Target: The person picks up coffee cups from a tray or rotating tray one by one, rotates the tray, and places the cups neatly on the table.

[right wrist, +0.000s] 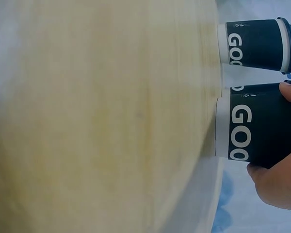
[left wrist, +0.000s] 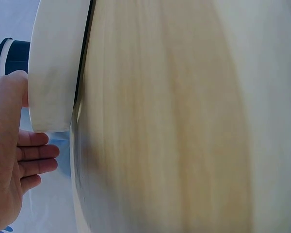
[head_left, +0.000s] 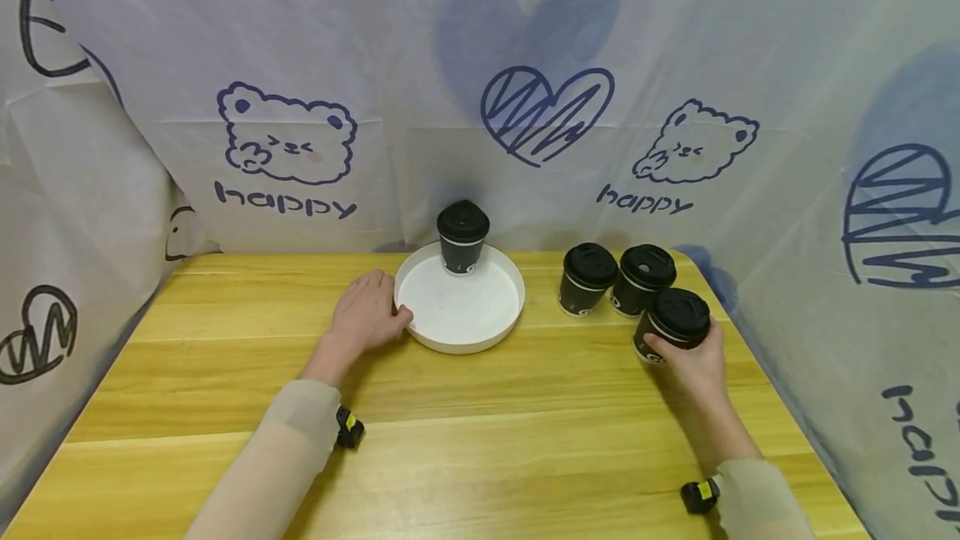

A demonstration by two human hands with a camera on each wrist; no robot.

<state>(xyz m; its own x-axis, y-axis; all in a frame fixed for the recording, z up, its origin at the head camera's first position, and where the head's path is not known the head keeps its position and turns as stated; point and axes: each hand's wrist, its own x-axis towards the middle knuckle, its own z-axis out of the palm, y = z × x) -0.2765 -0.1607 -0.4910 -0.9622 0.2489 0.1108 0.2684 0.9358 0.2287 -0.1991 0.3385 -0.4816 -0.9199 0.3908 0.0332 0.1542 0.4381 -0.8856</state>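
Observation:
My left hand [head_left: 365, 315] holds the left rim of a round white tray [head_left: 459, 317], its thumb over the edge and the other fingers along the outer wall. Toward the back of that tray stands a black paper cup [head_left: 462, 250] with a black lid. At the right, my right hand [head_left: 701, 363] grips another lidded black paper cup [right wrist: 264, 127] around its side, thumb in front. White "GOO" lettering shows on it in the right wrist view, and it is upright, its base close at the tabletop.
Two more lidded black cups, one on the left [head_left: 587, 280] and one on the right [head_left: 641, 277], stand just behind the gripped one. The wooden table [head_left: 487, 448] ends at a cloth backdrop [head_left: 420, 65] with drawings, which also hangs along both sides.

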